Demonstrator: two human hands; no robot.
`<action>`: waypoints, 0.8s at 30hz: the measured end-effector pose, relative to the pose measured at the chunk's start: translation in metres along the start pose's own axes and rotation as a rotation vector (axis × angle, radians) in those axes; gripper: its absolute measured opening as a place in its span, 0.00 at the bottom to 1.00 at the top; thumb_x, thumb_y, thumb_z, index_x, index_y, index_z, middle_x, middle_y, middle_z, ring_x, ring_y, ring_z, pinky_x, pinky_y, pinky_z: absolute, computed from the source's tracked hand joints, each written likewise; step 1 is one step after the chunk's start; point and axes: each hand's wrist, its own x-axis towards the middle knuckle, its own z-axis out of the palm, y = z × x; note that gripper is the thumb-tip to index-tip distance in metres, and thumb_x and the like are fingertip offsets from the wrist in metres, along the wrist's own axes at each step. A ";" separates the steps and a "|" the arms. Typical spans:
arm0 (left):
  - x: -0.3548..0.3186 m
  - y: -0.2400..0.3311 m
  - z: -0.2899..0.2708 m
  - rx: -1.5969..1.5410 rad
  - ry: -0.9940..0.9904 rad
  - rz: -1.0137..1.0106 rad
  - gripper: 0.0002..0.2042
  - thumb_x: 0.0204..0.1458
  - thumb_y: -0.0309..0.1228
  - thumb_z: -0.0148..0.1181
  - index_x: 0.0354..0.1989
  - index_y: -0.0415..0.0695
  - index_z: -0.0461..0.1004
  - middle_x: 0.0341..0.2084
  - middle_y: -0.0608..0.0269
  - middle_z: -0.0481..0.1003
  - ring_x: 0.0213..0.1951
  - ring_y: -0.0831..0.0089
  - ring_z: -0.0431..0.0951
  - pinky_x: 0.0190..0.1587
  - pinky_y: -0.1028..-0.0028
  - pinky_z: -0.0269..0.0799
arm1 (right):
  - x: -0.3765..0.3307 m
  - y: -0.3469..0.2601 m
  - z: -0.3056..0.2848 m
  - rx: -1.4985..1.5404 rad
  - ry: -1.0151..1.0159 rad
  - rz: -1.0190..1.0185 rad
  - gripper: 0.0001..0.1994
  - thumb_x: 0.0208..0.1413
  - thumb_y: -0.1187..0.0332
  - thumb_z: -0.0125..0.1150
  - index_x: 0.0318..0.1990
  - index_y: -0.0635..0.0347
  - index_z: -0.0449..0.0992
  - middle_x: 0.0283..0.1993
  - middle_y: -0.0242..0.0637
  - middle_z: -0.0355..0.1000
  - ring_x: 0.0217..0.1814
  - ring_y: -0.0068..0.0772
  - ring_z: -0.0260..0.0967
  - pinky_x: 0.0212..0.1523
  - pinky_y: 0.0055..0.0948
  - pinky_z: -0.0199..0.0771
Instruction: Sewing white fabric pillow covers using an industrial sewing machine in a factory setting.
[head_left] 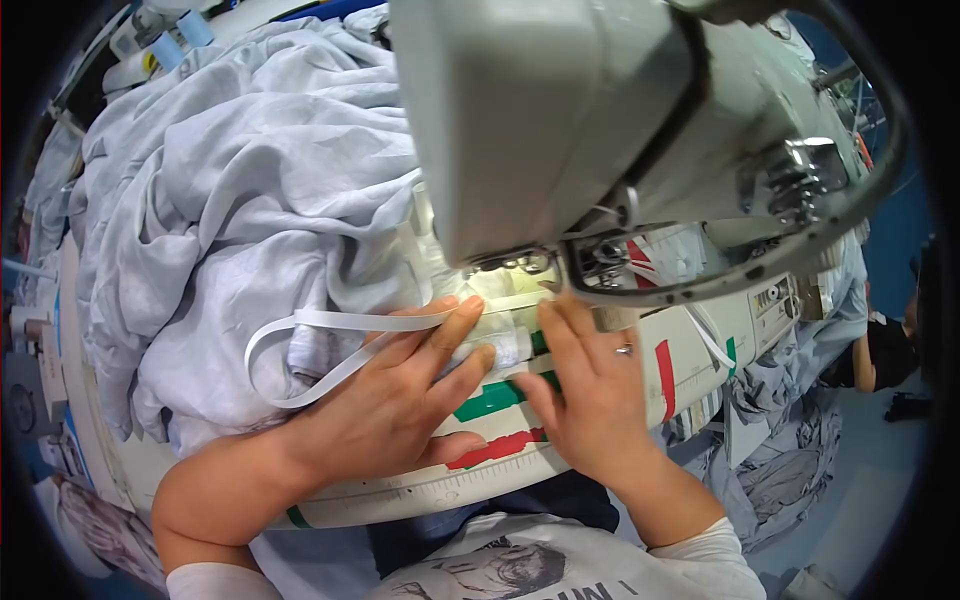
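Head view. A grey-white sewing machine (600,130) fills the upper right; its head overhangs the needle area and hides the needle itself and the far part of the work. A large heap of pale grey fabric (230,200) covers the left of the bench (420,490), whose curved front edge carries a printed scale and green and red tape marks. Thread cones (180,40) stand at the upper left. More grey cloth (790,440) hangs past the right end of the bench, and another person's arm (880,360) shows at the far right.

A white elastic band (340,322) lies on the fabric, just left of the presser foot (520,265). Its long axis runs left to right toward the foot; at the left it curves into a loop and doubles back under the left hand (400,395).

Left hand: flat, fingers extended, pressing the band and fabric down; no closed grip. Right hand (590,390): likewise flat, fingertips touching the lit fabric just before the foot, a ring on one finger.
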 end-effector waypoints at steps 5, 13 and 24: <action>-0.001 -0.001 0.000 -0.049 0.053 -0.008 0.31 0.46 0.44 0.62 0.55 0.36 0.64 0.59 0.32 0.57 0.60 0.37 0.59 0.61 0.51 0.56 | 0.001 0.000 0.005 0.072 -0.034 0.025 0.29 0.51 0.54 0.62 0.55 0.67 0.67 0.63 0.51 0.60 0.68 0.49 0.55 0.64 0.54 0.52; 0.000 -0.001 0.002 -0.043 0.049 -0.010 0.36 0.41 0.45 0.68 0.56 0.38 0.62 0.59 0.31 0.56 0.59 0.35 0.60 0.63 0.50 0.55 | -0.003 0.011 0.003 -0.001 -0.016 0.064 0.33 0.52 0.53 0.61 0.58 0.69 0.65 0.63 0.50 0.61 0.68 0.47 0.55 0.65 0.51 0.51; -0.001 -0.001 0.002 -0.036 0.037 -0.025 0.37 0.40 0.45 0.69 0.57 0.39 0.62 0.60 0.31 0.56 0.60 0.34 0.58 0.63 0.49 0.54 | -0.001 0.014 0.002 -0.005 0.004 0.089 0.33 0.50 0.53 0.62 0.58 0.71 0.65 0.61 0.51 0.62 0.67 0.48 0.56 0.65 0.51 0.52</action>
